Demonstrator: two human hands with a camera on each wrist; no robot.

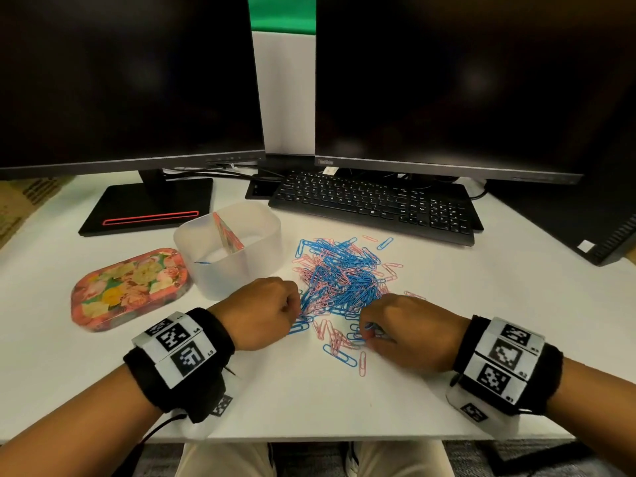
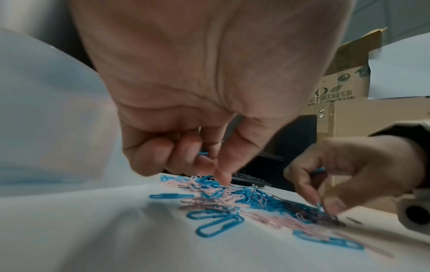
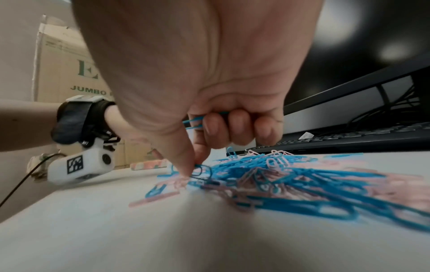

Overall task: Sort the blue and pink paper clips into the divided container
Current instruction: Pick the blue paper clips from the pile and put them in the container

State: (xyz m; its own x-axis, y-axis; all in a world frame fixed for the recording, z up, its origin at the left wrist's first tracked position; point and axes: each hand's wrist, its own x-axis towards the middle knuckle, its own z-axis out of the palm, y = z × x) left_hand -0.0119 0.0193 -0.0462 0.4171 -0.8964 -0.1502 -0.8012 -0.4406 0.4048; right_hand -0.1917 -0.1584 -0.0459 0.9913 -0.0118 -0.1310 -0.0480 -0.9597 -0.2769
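Observation:
A tangled pile of blue and pink paper clips point(image 1: 340, 273) lies on the white desk, right of the translucent divided container point(image 1: 227, 249). My left hand point(image 1: 265, 311) sits at the pile's near left edge, its curled fingers holding a blue clip point(image 2: 202, 153) while thumb and forefinger reach into the pile point(image 2: 232, 195). At the near right edge, my right hand point(image 1: 402, 330) holds blue clips point(image 3: 195, 122) in its curled fingers and pinches another blue clip point(image 3: 202, 170) at the pile point(image 3: 291, 176). One blue clip lies in the container's near compartment.
A floral lid point(image 1: 129, 287) lies left of the container. Behind stand two dark monitors, a monitor base point(image 1: 148, 210) and a black keyboard point(image 1: 375, 206). Loose clips point(image 1: 344, 352) are scattered toward the desk's front edge. Cardboard boxes point(image 2: 344, 81) stand beyond the desk.

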